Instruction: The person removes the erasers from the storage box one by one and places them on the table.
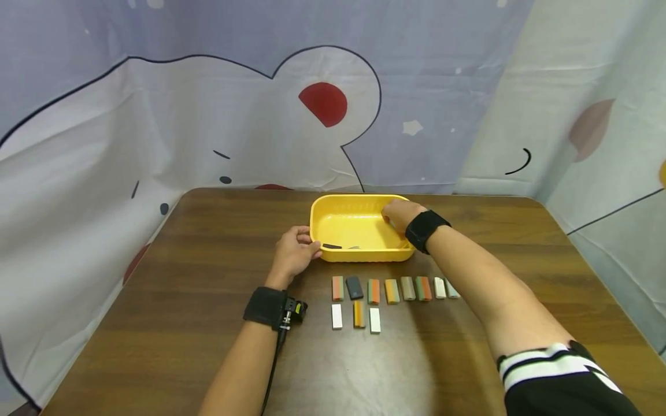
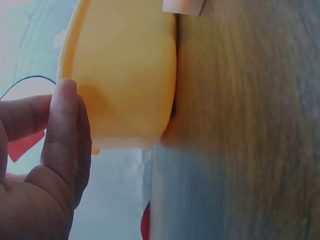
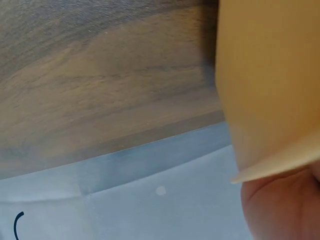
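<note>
Gripping yellow tray [image 1: 359, 203] both sides, head view alone showing blocks [image 1: 391, 290]

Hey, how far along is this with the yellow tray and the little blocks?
Barely begun, it looks like. The yellow tray holds only one or two dark pieces. In hand: the left hand grips the tray's near left corner, and the right hand holds its far right rim. Left: eleven small blocks lie in two rows on the table.

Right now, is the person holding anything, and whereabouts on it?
Yes. Both hands hold the yellow tray by its rim: the left hand at its near left corner, the right hand on its far right edge.
</note>
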